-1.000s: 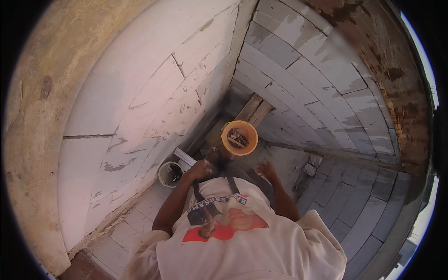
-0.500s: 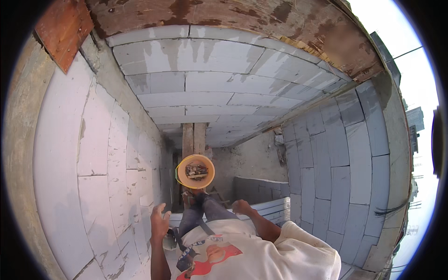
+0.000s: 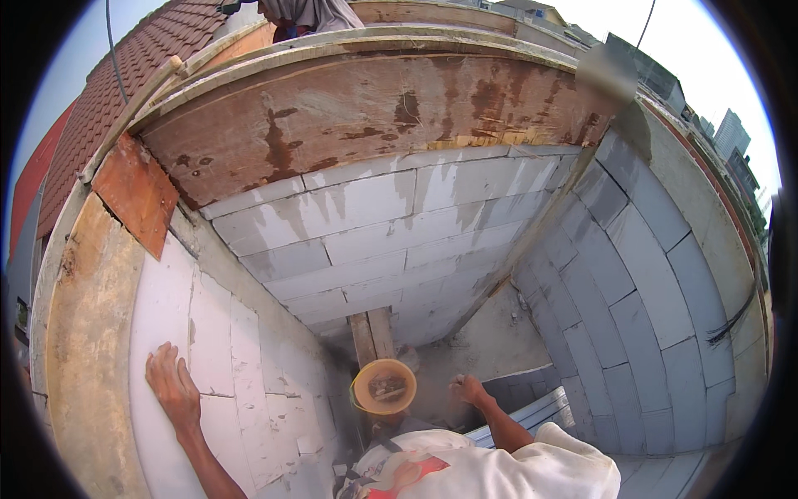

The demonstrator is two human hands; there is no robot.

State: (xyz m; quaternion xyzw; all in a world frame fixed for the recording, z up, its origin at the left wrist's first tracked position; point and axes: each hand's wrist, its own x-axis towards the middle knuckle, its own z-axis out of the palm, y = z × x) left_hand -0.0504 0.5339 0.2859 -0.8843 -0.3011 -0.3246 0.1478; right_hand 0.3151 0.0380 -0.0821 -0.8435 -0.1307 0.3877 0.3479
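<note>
My left hand [image 3: 174, 384] lies against the pale block wall [image 3: 162, 312] on the left, its fingers spread. Nothing is held in it. Farther right, my right hand [image 3: 469, 390] hovers above the room's lower part with its fingers curled in, and no object shows in it. Between the two, an orange bucket [image 3: 407, 391] with a yellow handle holds broken scraps and debris [image 3: 386, 387]. It stands low down in front of my body, by the near end of some wooden planks [image 3: 371, 334].
Block walls [image 3: 357, 224] [image 3: 636, 308] rise ahead and on the right, with stained plywood formwork [image 3: 357, 108] along the top. Ribbed metal sheets [image 3: 532, 420] lie below my right arm. Beyond the top edge is another person [image 3: 312, 15] near a tiled roof [image 3: 137, 58].
My left hand has moved up and left onto the wall. The right hand has shifted slightly right. My view has tilted up, bringing the roof and another person into sight.
</note>
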